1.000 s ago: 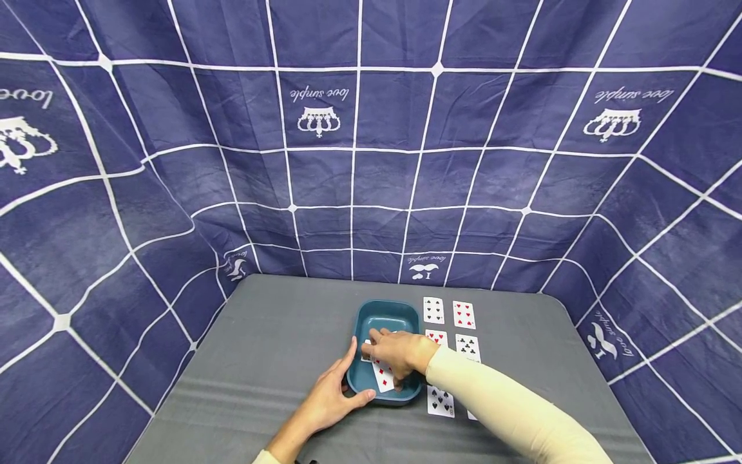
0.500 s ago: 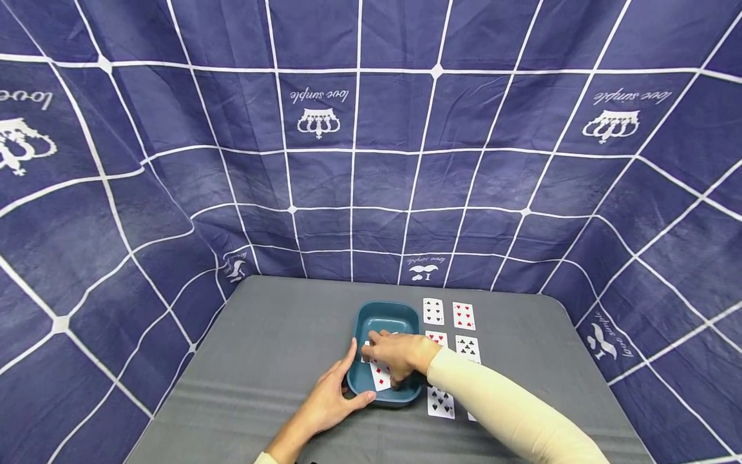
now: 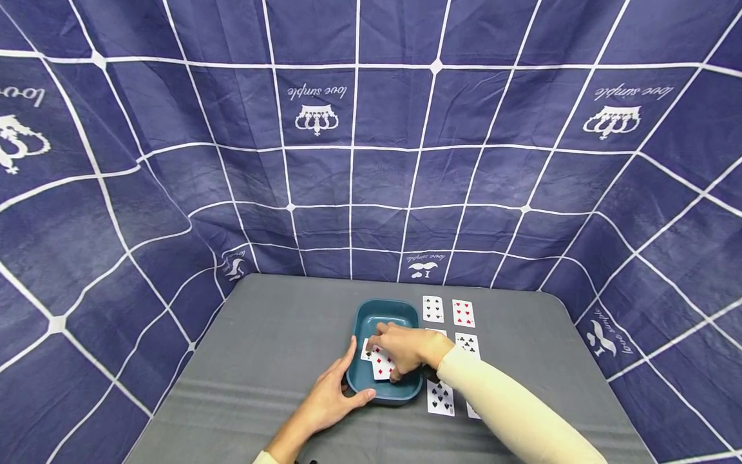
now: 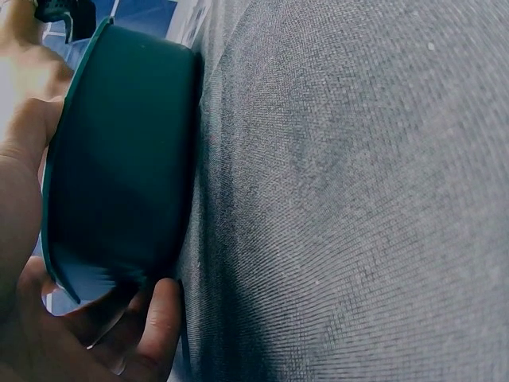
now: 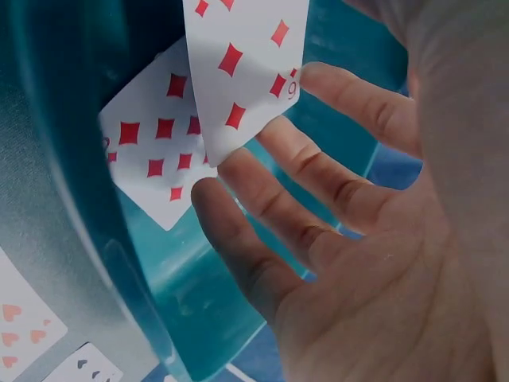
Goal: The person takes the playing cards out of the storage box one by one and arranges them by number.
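Note:
A teal plastic tray (image 3: 387, 304) stands on the table in the head view. My left hand (image 3: 332, 394) holds its near left corner, thumb at the near rim, fingers along the left side. Inside the tray, my right hand (image 3: 406, 348) grips a diamonds playing card (image 3: 381, 366) by its edges. Its fingertips are right at the card's lower edge in the right wrist view, and the thumb is hidden there. Beneath that card lies another diamonds card (image 5: 155, 151). A card with a black pip (image 3: 366, 351) shows beside the fingers in the head view.
Right of the tray, face-up cards lie in two columns, including a spades card (image 3: 433, 309), a hearts card (image 3: 463, 314) and a clubs card (image 3: 467, 343). My right forearm covers some of them. A grey cloth (image 3: 261, 335) covers the table, with blue curtains (image 3: 382, 174) around it.
The diamonds card has turned and shifted up slightly as my right hand moved a little right and away from me. My left hand keeps its place on the tray.

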Demonstrator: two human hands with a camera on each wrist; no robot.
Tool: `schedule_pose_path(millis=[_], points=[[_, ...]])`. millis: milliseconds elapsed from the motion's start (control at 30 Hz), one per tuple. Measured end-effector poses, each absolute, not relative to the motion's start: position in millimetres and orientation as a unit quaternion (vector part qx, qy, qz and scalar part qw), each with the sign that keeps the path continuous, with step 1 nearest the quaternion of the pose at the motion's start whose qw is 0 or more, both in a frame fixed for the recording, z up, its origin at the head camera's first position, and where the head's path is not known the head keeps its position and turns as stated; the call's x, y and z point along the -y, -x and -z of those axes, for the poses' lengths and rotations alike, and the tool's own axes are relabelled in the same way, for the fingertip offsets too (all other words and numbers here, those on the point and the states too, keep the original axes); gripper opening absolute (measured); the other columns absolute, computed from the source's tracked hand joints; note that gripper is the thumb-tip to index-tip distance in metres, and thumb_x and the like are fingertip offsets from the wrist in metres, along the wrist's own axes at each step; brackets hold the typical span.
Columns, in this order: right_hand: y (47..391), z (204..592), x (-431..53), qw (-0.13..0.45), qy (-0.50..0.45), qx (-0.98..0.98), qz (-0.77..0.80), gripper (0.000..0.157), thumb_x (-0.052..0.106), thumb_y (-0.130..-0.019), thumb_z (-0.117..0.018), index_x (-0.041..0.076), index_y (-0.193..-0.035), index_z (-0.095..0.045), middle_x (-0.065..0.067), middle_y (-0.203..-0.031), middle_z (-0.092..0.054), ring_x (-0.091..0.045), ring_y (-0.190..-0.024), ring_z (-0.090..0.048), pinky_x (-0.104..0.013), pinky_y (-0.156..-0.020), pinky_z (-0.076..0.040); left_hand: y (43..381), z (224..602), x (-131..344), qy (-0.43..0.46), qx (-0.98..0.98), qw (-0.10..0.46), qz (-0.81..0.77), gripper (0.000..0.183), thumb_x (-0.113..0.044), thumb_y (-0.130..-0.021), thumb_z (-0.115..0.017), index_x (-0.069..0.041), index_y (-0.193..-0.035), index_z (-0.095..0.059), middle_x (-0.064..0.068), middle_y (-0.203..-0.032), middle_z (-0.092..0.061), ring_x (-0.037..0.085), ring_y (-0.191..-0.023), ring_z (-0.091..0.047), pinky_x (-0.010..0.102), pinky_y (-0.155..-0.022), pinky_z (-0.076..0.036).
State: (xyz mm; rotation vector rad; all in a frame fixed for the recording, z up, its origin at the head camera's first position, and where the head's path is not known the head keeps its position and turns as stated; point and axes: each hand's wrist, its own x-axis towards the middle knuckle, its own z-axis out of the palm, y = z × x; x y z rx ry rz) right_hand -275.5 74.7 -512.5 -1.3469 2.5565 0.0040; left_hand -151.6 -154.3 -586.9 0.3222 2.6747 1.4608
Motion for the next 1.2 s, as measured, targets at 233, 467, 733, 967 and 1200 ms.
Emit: schedule_pose_path(millis=[233, 467, 733, 967, 1200], points=[[278.0, 505.0, -86.5, 0.119, 0.458, -0.880, 0.052, 0.076, 0.030, -0.084, -0.105, 0.025, -0.153, -0.072, 0.001, -0.139, -0.064, -0.014, -0.124, -0.064, -0.035, -0.110, -0.062, 150.8, 586.4, 154.6, -0.103, -0.872, 0.042, -0.476, 0.118, -0.049, -0.099, -0.094, -0.030, -0.189, -0.019, 0.026, -0.175, -0.054, 0.041, -0.153, -0.063, 0.047, -0.108, -0.070], [279.0, 500.0, -98.4, 0.108, 0.462, -0.876, 0.086, 0.078, 0.025, -0.088, -0.102, 0.023, -0.158, -0.069, -0.002, -0.146, -0.061, -0.014, -0.119, -0.066, -0.036, -0.107, -0.064, 151.6, 586.1, 153.9, -0.103, -0.874, 0.044, -0.473, 0.118, -0.047, -0.100, -0.094, -0.023, -0.189, -0.020, 0.027, -0.175, -0.054, 0.042, -0.153, -0.063, 0.048, -0.107, -0.070], [282.3, 494.5, -111.9, 0.093, 0.453, -0.880, 0.109, 0.081, 0.026, -0.090, -0.101, 0.025, -0.164, -0.066, 0.000, -0.149, -0.061, -0.018, -0.134, -0.065, -0.043, -0.111, -0.065, 150.6, 583.4, 152.7, -0.104, -0.876, 0.031, -0.470, 0.118, -0.046, -0.098, -0.097, -0.022, -0.188, -0.024, 0.026, -0.171, -0.058, 0.039, -0.148, -0.067, 0.045, -0.105, -0.071], [284.6, 490.5, -124.0, 0.057, 0.456, -0.880, 0.117, 0.079, 0.025, -0.087, -0.100, 0.024, -0.159, -0.069, 0.000, -0.149, -0.064, -0.022, -0.133, -0.065, -0.047, -0.106, -0.066, 150.8, 582.5, 151.8, -0.102, -0.878, 0.033, -0.466, 0.118, -0.047, -0.098, -0.096, -0.023, -0.188, -0.024, 0.023, -0.169, -0.060, 0.036, -0.146, -0.067, 0.042, -0.105, -0.070], [289.4, 487.7, -134.1, 0.042, 0.456, -0.878, 0.140, 0.075, 0.025, -0.088, -0.098, 0.020, -0.158, -0.071, -0.001, -0.150, -0.064, -0.025, -0.133, -0.070, -0.048, -0.115, -0.064, 151.2, 584.5, 152.4, -0.099, -0.880, 0.032, -0.463, 0.118, -0.049, -0.098, -0.096, -0.031, -0.189, -0.021, 0.022, -0.168, -0.061, 0.036, -0.146, -0.068, 0.043, -0.106, -0.070]])
